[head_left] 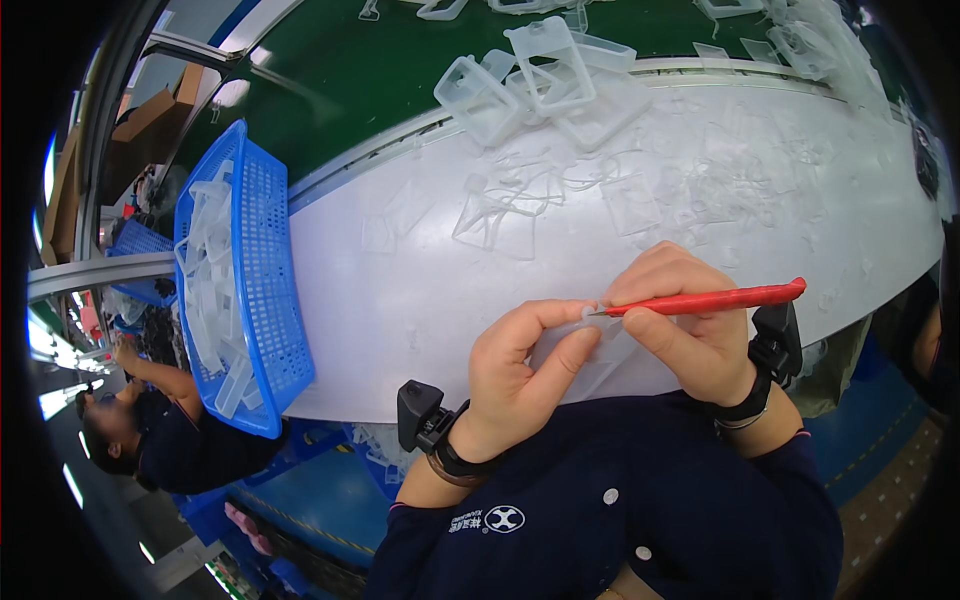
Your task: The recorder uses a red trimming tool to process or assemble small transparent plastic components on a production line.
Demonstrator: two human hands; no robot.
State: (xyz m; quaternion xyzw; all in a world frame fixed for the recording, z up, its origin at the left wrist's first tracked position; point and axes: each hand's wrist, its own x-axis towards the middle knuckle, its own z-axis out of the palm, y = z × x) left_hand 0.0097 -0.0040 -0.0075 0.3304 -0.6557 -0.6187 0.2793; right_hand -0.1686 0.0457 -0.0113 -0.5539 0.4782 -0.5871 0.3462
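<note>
Close in front of my body, my left hand pinches a translucent plastic part between thumb and fingers. My right hand is closed around a trimming knife with a red handle, held like a pen. Its thin metal tip points left and meets the edge of the part by my left fingertips. Fingers of both hands cover much of the part, so its full shape is hidden. Both hands are just above the near edge of the white table.
Clear plastic scraps and trimmings lie across the table. Translucent frame-shaped parts are piled at the back, beside a green surface. At left, a blue basket holds several clear parts. Another person works beyond it.
</note>
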